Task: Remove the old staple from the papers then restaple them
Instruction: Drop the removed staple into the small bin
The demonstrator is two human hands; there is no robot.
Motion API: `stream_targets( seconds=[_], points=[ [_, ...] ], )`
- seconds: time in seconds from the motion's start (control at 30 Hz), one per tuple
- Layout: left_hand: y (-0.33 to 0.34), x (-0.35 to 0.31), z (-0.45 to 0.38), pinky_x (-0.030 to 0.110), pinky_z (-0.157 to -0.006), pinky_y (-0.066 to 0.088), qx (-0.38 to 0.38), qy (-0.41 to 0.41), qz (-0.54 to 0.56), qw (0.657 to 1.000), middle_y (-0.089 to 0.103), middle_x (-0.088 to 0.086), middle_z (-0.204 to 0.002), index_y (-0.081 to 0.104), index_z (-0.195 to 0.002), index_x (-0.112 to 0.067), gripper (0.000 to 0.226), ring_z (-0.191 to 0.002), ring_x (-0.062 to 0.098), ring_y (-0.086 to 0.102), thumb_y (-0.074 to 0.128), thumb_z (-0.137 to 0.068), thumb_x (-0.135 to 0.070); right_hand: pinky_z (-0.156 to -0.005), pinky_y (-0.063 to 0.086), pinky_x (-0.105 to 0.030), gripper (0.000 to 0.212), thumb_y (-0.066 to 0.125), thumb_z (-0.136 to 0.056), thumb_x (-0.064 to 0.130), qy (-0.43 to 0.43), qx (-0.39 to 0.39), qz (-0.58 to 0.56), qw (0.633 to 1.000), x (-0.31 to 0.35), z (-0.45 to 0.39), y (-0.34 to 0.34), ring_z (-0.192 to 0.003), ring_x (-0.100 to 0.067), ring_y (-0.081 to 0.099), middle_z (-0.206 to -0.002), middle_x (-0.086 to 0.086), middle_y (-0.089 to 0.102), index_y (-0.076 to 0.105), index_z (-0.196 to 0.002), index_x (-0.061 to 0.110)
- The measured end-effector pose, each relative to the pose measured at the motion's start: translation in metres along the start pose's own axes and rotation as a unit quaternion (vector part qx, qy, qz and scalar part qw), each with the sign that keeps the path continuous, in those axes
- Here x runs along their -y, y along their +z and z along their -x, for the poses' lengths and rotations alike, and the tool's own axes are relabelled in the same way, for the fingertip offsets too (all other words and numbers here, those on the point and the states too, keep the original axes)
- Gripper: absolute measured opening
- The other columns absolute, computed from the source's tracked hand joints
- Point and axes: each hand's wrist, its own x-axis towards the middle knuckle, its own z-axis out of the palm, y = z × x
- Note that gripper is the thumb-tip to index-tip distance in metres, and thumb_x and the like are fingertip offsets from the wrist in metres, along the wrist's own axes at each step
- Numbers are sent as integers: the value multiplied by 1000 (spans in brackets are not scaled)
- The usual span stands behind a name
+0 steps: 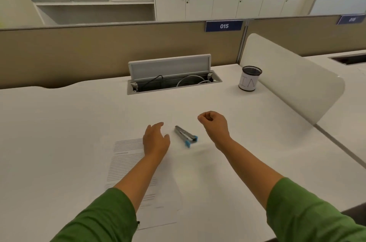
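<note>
Printed papers [128, 162] lie flat on the white desk, slightly left of centre. My left hand [155, 140] hovers over or rests on their top right corner with fingers relaxed, and hides that corner. A small metal stapler with blue ends [186, 135] lies on the desk between my hands, touched by neither. My right hand [213, 124] is held to the right of the stapler with its fingers curled into a loose fist; whether something tiny sits in the fingertips cannot be made out.
An open cable hatch [170, 77] with wires sits at the back of the desk. A black mesh cup wrapped in white paper [250, 81] stands at the back right beside a white divider panel [293, 81]. A tan partition [99, 49] closes the far side.
</note>
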Motion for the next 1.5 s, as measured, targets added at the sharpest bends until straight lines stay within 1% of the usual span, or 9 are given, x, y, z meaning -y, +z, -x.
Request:
stream_targets(
  seconds=[0.13,0.27,0.43,0.57,0.67,0.83,0.97,1.2,1.5],
  points=[
    [65,-62,-5,40,-118,23,-4,19,0,1000,38,8,-150,44,-137,-17,48,-144,24,21,56,-90,-16,-61,42,-15,12,61,-86,20,-14,12,26,999,-10,-46,-56,-76,-10,57,-83,3,63,66,-92,11],
    [112,-96,-2,45,-120,9,35,88,-114,989,27,2,-156,31,-144,-19,54,-148,22,8,49,-94,-25,-60,42,-17,12,61,-86,20,-18,32,54,998,-17,-79,-96,-78,-13,57,-85,1,64,66,-92,11],
    [164,-110,2,42,-118,-7,92,131,-182,970,1,2,-161,9,-151,-22,63,-147,18,-10,35,-96,-41,-65,42,-21,11,61,-86,21,-27,37,80,996,-28,-126,-131,-81,-16,57,-86,-1,64,66,-90,12],
    [194,-115,-2,42,-116,-12,101,171,-218,956,-5,2,-161,-1,-151,-23,65,-147,17,-14,25,-96,-47,-75,45,-25,15,60,-86,22,-45,34,123,991,-41,-159,-142,-91,-18,60,-96,-6,68,67,-92,10],
    [208,-122,-23,42,-116,-13,96,175,-222,954,-5,1,-161,-1,-151,-24,66,-147,15,-13,23,-95,-49,-80,41,-24,15,61,-85,22,-75,3,167,983,-47,-186,-152,-95,-14,57,-105,-4,67,68,-92,11],
    [226,-133,-59,41,-115,-14,94,157,-231,956,-5,2,-161,0,-151,-23,68,-147,15,-14,21,-94,-53,-92,44,-43,16,59,-85,24,-121,-67,260,956,-47,-247,-171,-109,-28,51,-107,-7,67,71,-89,13],
    [235,-139,-81,43,-116,-14,81,147,-239,956,-3,3,-161,2,-151,-22,69,-147,16,-13,21,-93,-54,-91,38,-41,20,53,-86,24,-112,-114,318,934,-41,-296,-184,-113,-29,44,-112,-7,64,70,-93,16],
    [245,-141,-102,41,-116,-15,60,144,-235,959,-5,2,-161,1,-151,-22,69,-146,15,-15,19,-93,-55,-90,35,-40,23,50,-88,24,-79,-123,415,898,-41,-357,-200,-115,-29,42,-114,-8,61,69,-97,17],
    [246,-146,-110,41,-115,-15,59,144,-237,959,-5,1,-161,3,-151,-23,68,-146,15,-15,19,-94,-54,-89,34,-39,22,50,-89,21,-36,-128,410,902,-44,-375,-202,-114,-28,43,-107,-8,64,71,-94,19]
  ],
)
